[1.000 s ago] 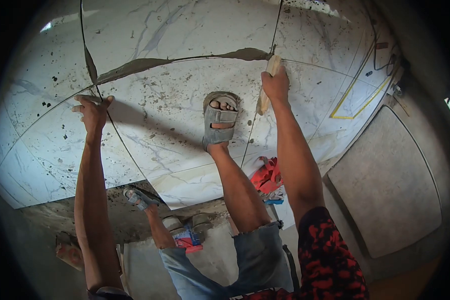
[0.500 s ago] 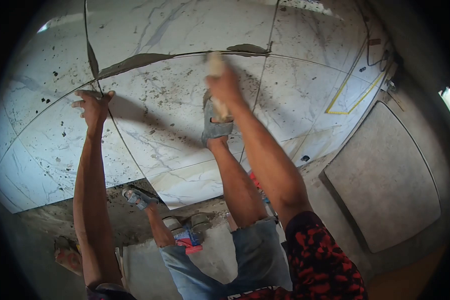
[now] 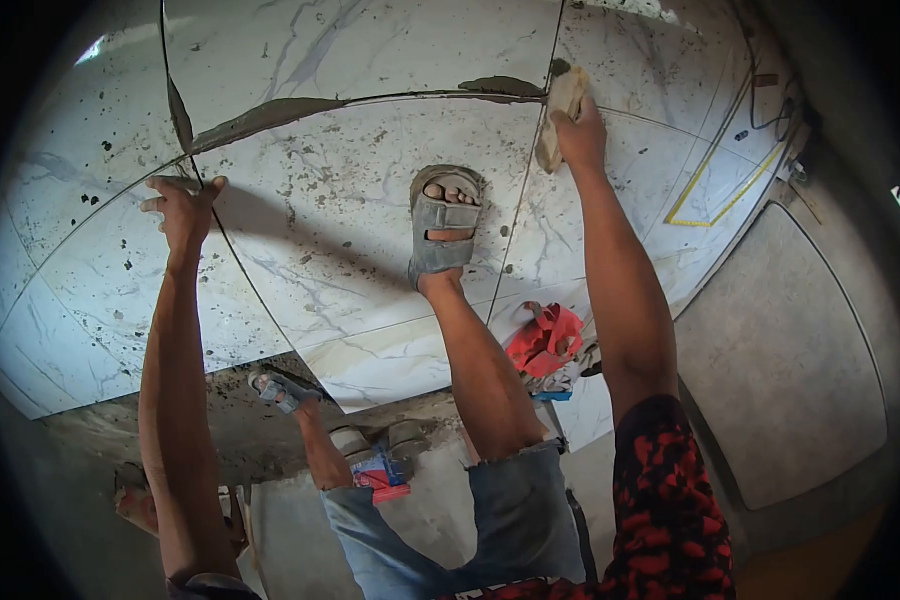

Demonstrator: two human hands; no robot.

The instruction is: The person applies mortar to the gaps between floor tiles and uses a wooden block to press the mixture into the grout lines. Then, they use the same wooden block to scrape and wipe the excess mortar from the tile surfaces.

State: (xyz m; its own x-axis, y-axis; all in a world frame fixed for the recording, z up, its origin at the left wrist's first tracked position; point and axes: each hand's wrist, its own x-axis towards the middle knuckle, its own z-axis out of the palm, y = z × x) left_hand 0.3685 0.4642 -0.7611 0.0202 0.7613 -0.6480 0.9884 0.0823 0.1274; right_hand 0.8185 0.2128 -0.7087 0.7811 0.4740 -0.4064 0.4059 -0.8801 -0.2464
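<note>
A dirty cream-coloured sponge [image 3: 562, 125] is in my right hand [image 3: 583, 140], over the tile joint at the upper right. Its lower part lies along the joint that runs toward me. My left hand [image 3: 184, 210] leans on the marbled white tiles [image 3: 360, 240], fingers apart, close to where several joints meet. Wet grey grout [image 3: 265, 122] is smeared along the joint ahead of that hand. Another smear of grout [image 3: 505, 86] lies left of the sponge, and a dark lump [image 3: 559, 67] sits by its upper end. Crumbs of grout are scattered over the tiles.
My sandalled foot [image 3: 447, 220] stands on the tiles between my hands; the other sandal [image 3: 282, 390] is beyond the tile edge. A red plastic bag [image 3: 547, 340] lies right of my leg. A yellow measuring strip [image 3: 735, 185] and a large grey slab [image 3: 785, 350] are farther right.
My right hand has swept the sponge rightward along the joint, from above my foot to the upper right. The foot and red bag now show more fully. My left hand stays put.
</note>
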